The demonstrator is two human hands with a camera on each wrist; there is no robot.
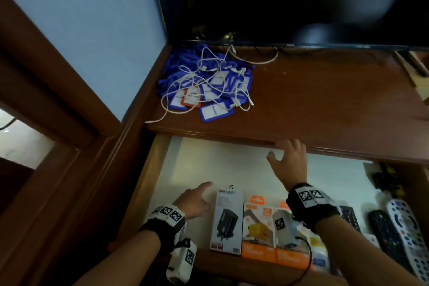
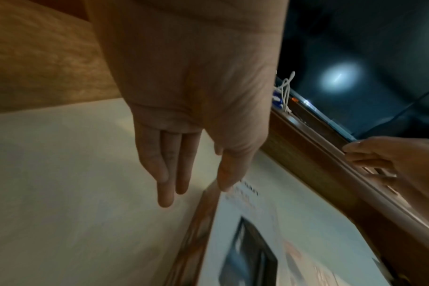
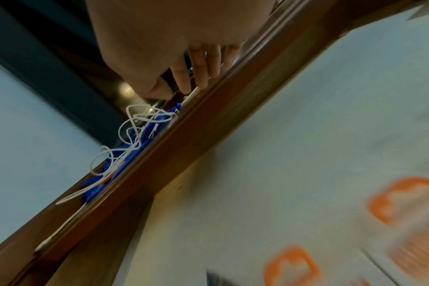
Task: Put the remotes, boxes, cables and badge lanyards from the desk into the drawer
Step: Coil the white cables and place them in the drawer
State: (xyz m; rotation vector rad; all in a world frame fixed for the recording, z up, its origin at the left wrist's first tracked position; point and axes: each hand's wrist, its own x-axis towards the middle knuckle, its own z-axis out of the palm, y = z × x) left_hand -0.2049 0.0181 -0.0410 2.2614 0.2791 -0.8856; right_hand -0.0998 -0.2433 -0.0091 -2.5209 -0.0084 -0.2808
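A heap of blue badge lanyards [image 1: 204, 83] tangled with white cables [image 1: 209, 69] lies at the desk's back left, also seen edge-on as lanyards [image 3: 135, 151] in the right wrist view. Inside the open drawer [image 1: 209, 160] lie a grey charger box [image 1: 227, 220], orange boxes [image 1: 258, 232] and several remotes [image 1: 404, 227]. My left hand [image 1: 197, 199] hovers empty with straight fingers [image 2: 164, 174] beside the grey box [image 2: 269, 232]. My right hand [image 1: 287, 158] is raised at the desk's front edge [image 1: 232, 134], fingers [image 3: 201, 67] loose, holding nothing.
A dark TV screen [image 1: 290, 0] stands at the back of the desk. A pale wall [image 1: 81, 30] and wooden door frame [image 1: 46, 100] are to the left. Small dark items [image 1: 385, 179] sit at the drawer's back right corner.
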